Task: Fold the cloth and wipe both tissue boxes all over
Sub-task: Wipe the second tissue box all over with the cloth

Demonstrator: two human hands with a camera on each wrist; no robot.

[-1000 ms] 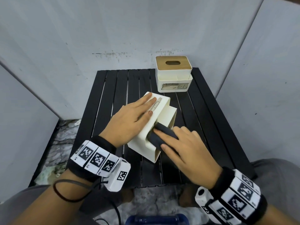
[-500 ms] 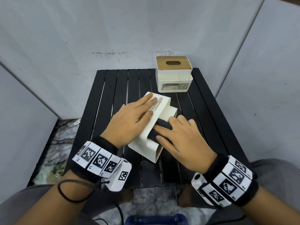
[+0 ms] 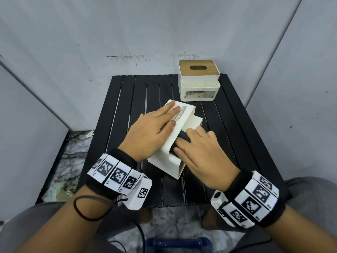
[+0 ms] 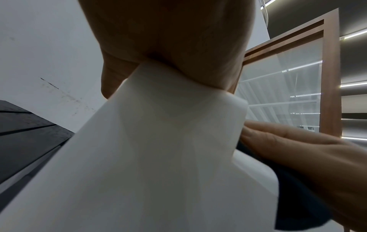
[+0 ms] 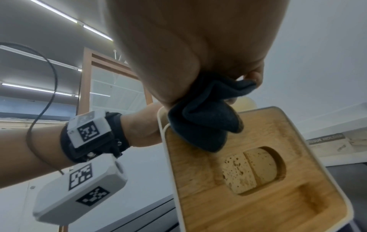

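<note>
A white tissue box (image 3: 165, 162) lies on its side in the middle of the black slatted table (image 3: 138, 92). My left hand (image 3: 151, 130) rests flat on its upturned side, fingers straight. My right hand (image 3: 198, 152) holds the bunched dark cloth (image 3: 183, 136) against the box's right-facing wooden lid. In the right wrist view the cloth (image 5: 200, 119) presses on the lid (image 5: 258, 188) above its oval slot, with a fingertip curled over it. The left wrist view shows the box wall (image 4: 158, 157) under my palm. The second tissue box (image 3: 199, 86) stands upright at the back right.
Grey walls close in behind and on both sides of the table. The floor to the left of the table shows marbled stone (image 3: 69, 161). A blue object (image 3: 178, 245) sits below the table's front edge, between my knees.
My right hand has slid the cloth forward along the lid, away from me. The left hand and the box have stayed put.
</note>
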